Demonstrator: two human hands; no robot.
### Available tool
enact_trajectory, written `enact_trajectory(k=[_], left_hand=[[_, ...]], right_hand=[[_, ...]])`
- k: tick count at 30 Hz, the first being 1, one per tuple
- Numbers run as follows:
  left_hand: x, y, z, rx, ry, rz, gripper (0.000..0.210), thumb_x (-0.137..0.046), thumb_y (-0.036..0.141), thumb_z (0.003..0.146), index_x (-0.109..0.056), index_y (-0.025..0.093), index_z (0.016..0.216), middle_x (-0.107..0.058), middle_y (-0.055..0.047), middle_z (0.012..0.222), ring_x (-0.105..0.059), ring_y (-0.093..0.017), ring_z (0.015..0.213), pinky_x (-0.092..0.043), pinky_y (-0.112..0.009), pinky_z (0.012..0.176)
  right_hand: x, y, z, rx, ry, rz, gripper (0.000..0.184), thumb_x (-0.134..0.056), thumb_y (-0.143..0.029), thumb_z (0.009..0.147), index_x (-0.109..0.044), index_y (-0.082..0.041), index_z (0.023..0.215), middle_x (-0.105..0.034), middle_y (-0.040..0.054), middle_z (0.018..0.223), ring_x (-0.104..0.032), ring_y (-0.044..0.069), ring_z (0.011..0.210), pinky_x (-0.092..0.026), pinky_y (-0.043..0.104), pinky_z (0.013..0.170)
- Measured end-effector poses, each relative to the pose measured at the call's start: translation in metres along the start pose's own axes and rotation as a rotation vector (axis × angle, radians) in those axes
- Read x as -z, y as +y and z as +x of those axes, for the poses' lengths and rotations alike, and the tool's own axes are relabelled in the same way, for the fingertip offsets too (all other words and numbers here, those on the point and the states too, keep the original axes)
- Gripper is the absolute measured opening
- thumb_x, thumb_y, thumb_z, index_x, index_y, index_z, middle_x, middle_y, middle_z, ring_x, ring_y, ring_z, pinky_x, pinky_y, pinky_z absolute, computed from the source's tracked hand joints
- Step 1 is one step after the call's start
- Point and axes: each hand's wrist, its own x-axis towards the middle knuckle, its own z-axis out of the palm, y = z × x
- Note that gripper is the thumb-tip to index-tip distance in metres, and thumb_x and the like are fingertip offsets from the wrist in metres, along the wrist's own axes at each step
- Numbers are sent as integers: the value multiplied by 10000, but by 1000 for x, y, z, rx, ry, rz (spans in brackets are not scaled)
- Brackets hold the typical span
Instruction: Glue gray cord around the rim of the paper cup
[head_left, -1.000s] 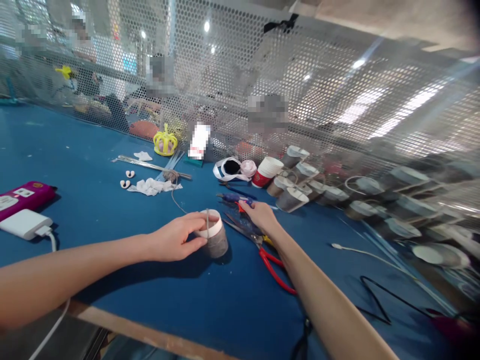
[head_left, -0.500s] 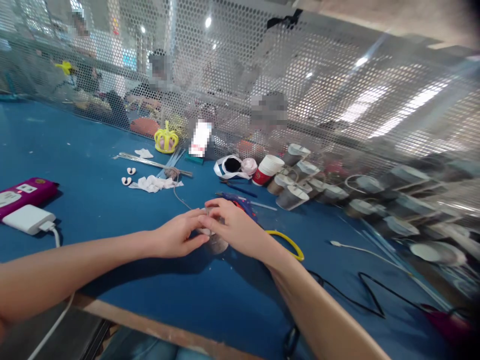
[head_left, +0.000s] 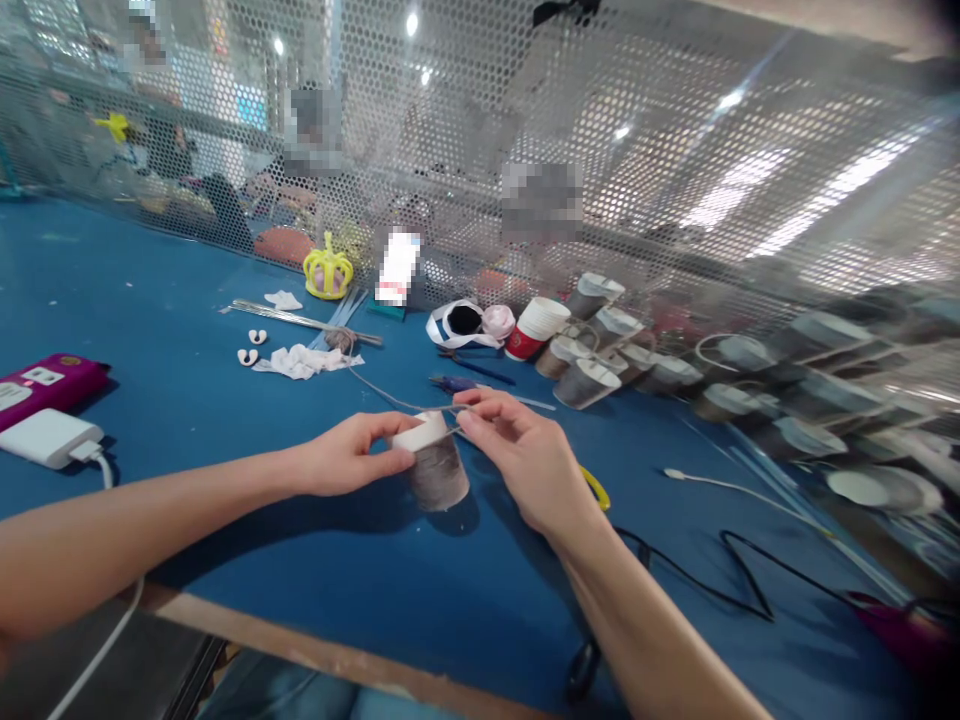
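A paper cup (head_left: 439, 475) wound with grey cord, its white end bare, is tilted just above the blue table. My left hand (head_left: 352, 455) grips the white end between thumb and fingers. To its right, the thumb and fingers of my right hand (head_left: 517, 445) pinch the grey cord (head_left: 390, 398) beside the cup. That cord runs back to a small bundle (head_left: 341, 340) on the table. Partly hidden behind my right hand are a blue tool (head_left: 450, 383) and a yellow curved piece (head_left: 596, 488).
Several cord-wrapped cups (head_left: 589, 382) stand at the right, beside stacked paper cups (head_left: 538, 328). A yellow crown-shaped piece (head_left: 328, 268) and a lit phone (head_left: 397, 268) stand before a perforated metal screen (head_left: 450, 110). White tissue (head_left: 300, 362), a power strip (head_left: 52, 385) and a white adapter (head_left: 51, 438) lie left. Cables cross the right.
My right hand has moved right, off the cup, drawing the grey cord out. The cup's white end and wound side now show, with my left hand on it.
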Motion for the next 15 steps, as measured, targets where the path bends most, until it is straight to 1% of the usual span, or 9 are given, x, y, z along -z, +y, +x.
enact_trajectory(k=[4, 10, 15], left_hand=[[0, 2, -1, 26, -14, -51, 250, -459, 239, 806, -520, 81, 989, -568, -102, 1008, -512, -183, 924, -389, -313, 846], [0, 5, -3, 53, -49, -102, 313, -460, 280, 816, -498, 98, 1068, -553, -92, 1042, -506, -169, 932, -386, -286, 851], [0, 7, -3, 30, -80, -124, 286, -452, 293, 823, -515, 100, 1025, -530, -101, 1091, -495, -175, 958, -384, -285, 856]], right_hand=[[3, 3, -3, -63, 23, 26, 137, -588, -304, 701, -553, -174, 675, -586, 50, 918, -553, 147, 817, -443, 297, 746], [2, 8, -5, -93, 6, 62, 167, -578, -339, 712, -564, -173, 709, -601, 44, 881, -557, 133, 760, -453, 294, 735], [-1, 14, -5, -115, -2, 83, 190, -572, -362, 717, -555, -173, 721, -598, 42, 880, -546, 131, 748, -451, 295, 723]])
